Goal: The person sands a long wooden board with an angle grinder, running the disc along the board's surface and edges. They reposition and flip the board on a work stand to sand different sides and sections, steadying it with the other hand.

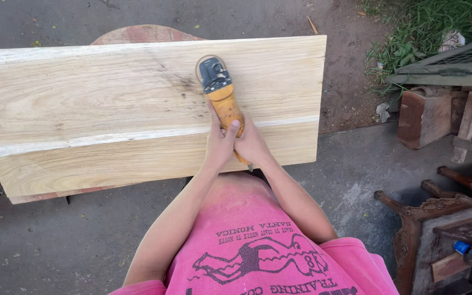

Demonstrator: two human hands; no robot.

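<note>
A wide pale wooden plank (pixel 99 104) lies flat in front of me, with darker grain marks near its middle. An orange power grinder with a dark grey head (pixel 218 87) rests on the plank, its disc end pointing away from me. My left hand (pixel 219 143) wraps the orange handle from the left, thumb up along it. My right hand (pixel 252 146) grips the rear of the same handle, pressed against the left hand. Both forearms reach out over my pink shirt.
A reddish rounded support (pixel 143 34) shows behind the plank. Carved dark wooden furniture pieces (pixel 438 229) stand at the right, with wood blocks (pixel 424 117) and a metal mesh frame (pixel 454 63) beyond. Grass (pixel 411 33) grows at top right. Concrete ground lies below.
</note>
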